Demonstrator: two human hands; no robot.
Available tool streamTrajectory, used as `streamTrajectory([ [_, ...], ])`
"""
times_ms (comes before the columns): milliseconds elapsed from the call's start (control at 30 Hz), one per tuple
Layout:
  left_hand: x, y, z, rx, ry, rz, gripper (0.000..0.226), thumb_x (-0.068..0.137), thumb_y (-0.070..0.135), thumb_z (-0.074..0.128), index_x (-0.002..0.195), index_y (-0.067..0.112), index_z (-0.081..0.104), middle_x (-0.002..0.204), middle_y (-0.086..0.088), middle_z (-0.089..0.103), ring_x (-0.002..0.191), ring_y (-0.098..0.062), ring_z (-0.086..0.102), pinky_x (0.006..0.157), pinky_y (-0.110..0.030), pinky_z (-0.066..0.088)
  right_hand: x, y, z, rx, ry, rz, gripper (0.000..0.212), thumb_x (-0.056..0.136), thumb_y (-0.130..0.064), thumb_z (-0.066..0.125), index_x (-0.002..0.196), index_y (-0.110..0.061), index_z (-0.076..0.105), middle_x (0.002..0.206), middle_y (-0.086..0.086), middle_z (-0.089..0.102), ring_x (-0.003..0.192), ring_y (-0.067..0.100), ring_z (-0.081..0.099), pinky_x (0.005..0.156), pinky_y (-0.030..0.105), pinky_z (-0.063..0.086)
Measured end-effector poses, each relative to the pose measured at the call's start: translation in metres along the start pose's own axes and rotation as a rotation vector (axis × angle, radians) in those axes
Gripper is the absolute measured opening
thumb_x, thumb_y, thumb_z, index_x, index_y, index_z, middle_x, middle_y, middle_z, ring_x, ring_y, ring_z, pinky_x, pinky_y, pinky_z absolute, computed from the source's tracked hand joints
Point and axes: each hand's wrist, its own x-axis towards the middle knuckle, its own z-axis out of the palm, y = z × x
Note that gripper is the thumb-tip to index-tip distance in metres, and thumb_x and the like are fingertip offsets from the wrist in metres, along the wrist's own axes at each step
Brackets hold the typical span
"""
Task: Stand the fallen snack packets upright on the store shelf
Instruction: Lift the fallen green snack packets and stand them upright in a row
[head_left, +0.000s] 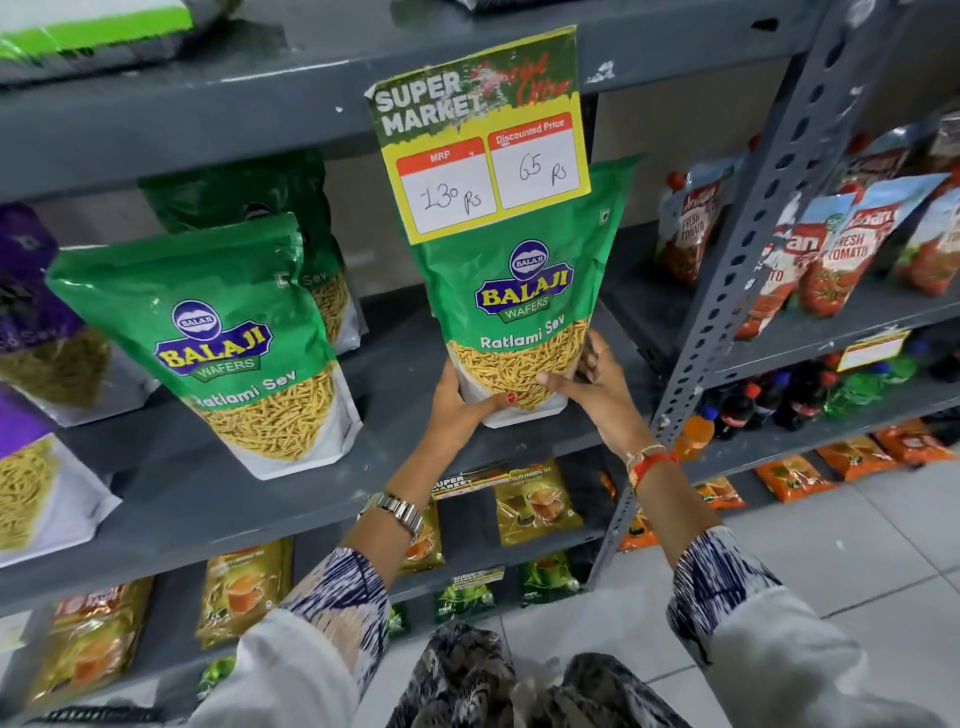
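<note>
A green Balaji Ratlami Sev packet (524, 291) stands upright on the grey shelf (415, 384), right of centre. My left hand (462, 402) grips its lower left corner, thumb across the front. My right hand (597, 387) holds its lower right edge. A price card (483, 135) hanging from the shelf above covers the packet's top. A second green sev packet (218, 332) stands upright to the left, with a third green packet (291, 234) upright behind it. Purple packets (31, 291) stand at the far left.
A perforated metal upright (748, 228) divides this rack from one holding tomato sauce pouches (831, 249) and drink bottles (769, 400). Tea packets (535, 504) fill the lower shelves. Orange packets (857, 457) lie along the tiled floor on the right.
</note>
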Motion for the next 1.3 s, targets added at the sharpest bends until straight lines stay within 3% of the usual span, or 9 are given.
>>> streamTrajectory([
  [400, -0.007, 0.000, 0.006, 0.005, -0.062, 0.014, 0.071, 0.068, 0.003, 0.076, 0.129, 0.008, 0.038, 0.122, -0.003, 0.055, 0.109, -0.010, 0.052, 0.080, -0.003, 0.047, -0.009, 0.001, -0.007, -0.021, 0.033, -0.026, 0.073, 0.073, -0.001, 0.077, 0.136, -0.008, 0.041, 0.133, 0.011, 0.057, 0.113, 0.008, 0.057, 0.081, 0.007, 0.047],
  [567, -0.007, -0.003, 0.006, 0.023, -0.053, -0.005, 0.079, 0.066, 0.008, 0.078, 0.132, 0.009, 0.036, 0.132, -0.010, 0.053, 0.120, -0.018, 0.050, 0.105, -0.040, 0.043, -0.014, -0.004, -0.006, -0.020, 0.031, -0.016, 0.070, 0.074, -0.002, 0.075, 0.134, -0.012, 0.041, 0.134, 0.007, 0.055, 0.111, -0.002, 0.055, 0.080, 0.004, 0.045],
  [667, -0.023, 0.002, 0.009, 0.001, -0.035, 0.034, 0.086, 0.067, 0.009, 0.078, 0.137, 0.012, 0.029, 0.130, 0.002, 0.050, 0.117, -0.002, 0.049, 0.102, -0.021, 0.044, -0.030, -0.004, 0.003, 0.028, 0.126, -0.019, 0.081, 0.075, -0.005, 0.075, 0.141, -0.016, 0.031, 0.144, 0.004, 0.044, 0.127, 0.005, 0.046, 0.100, 0.013, 0.041],
  [733, -0.043, -0.001, 0.009, 0.015, 0.055, 0.067, 0.087, 0.071, 0.015, 0.076, 0.141, 0.015, 0.024, 0.136, 0.009, 0.042, 0.121, 0.008, 0.041, 0.103, -0.010, 0.036, -0.050, 0.002, 0.016, 0.053, 0.300, -0.039, 0.081, 0.074, -0.006, 0.077, 0.141, -0.019, 0.032, 0.145, 0.002, 0.040, 0.132, 0.013, 0.039, 0.110, 0.027, 0.034],
  [833, -0.081, -0.014, -0.002, 0.020, 0.299, 0.129, 0.065, 0.080, 0.023, 0.068, 0.136, 0.019, 0.035, 0.140, 0.002, 0.043, 0.127, -0.005, 0.043, 0.107, -0.024, 0.036, -0.085, 0.012, 0.050, 0.063, 0.452, -0.092, 0.066, 0.073, -0.002, 0.076, 0.127, -0.020, 0.042, 0.121, -0.004, 0.050, 0.115, 0.017, 0.050, 0.100, 0.029, 0.043],
  [933, -0.110, -0.027, -0.035, -0.013, 0.617, 0.206, 0.040, 0.083, 0.022, 0.062, 0.119, 0.019, 0.046, 0.111, 0.002, 0.055, 0.099, -0.007, 0.054, 0.086, -0.022, 0.045, -0.104, 0.021, 0.088, 0.044, 0.303, -0.111, 0.053, 0.073, -0.004, 0.075, 0.115, -0.022, 0.049, 0.104, -0.002, 0.053, 0.099, 0.019, 0.056, 0.090, 0.033, 0.049],
  [1100, -0.096, -0.030, -0.135, -0.088, 1.037, 0.251, 0.033, 0.082, 0.024, 0.062, 0.107, 0.018, 0.042, 0.089, 0.007, 0.038, 0.076, 0.004, 0.041, 0.072, -0.015, 0.037, -0.087, 0.017, 0.150, -0.070, -0.145, -0.061, 0.054, 0.075, -0.015, 0.076, 0.120, -0.026, 0.048, 0.119, 0.003, 0.054, 0.114, 0.015, 0.053, 0.099, 0.036, 0.048],
  [1233, -0.050, -0.027, -0.203, -0.173, 0.865, 0.083, 0.053, 0.091, 0.028, 0.050, 0.136, 0.008, 0.029, 0.136, -0.007, 0.037, 0.125, -0.014, 0.040, 0.105, -0.024, 0.033, -0.045, 0.011, 0.200, -0.138, -0.309, 0.086, 0.086, 0.072, -0.023, 0.080, 0.142, -0.022, 0.030, 0.150, 0.004, 0.034, 0.138, 0.015, 0.032, 0.113, 0.039, 0.031],
  [1300, -0.030, -0.029, -0.228, -0.238, 0.681, -0.068, 0.070, 0.086, 0.051, 0.051, 0.141, 0.013, 0.027, 0.144, -0.004, 0.037, 0.130, -0.017, 0.039, 0.110, -0.032, 0.034, -0.027, 0.003, 0.220, -0.155, -0.341, 0.118, 0.100, 0.067, -0.030, 0.082, 0.147, -0.019, 0.022, 0.155, 0.004, 0.029, 0.143, 0.018, 0.027, 0.117, 0.040, 0.026],
])
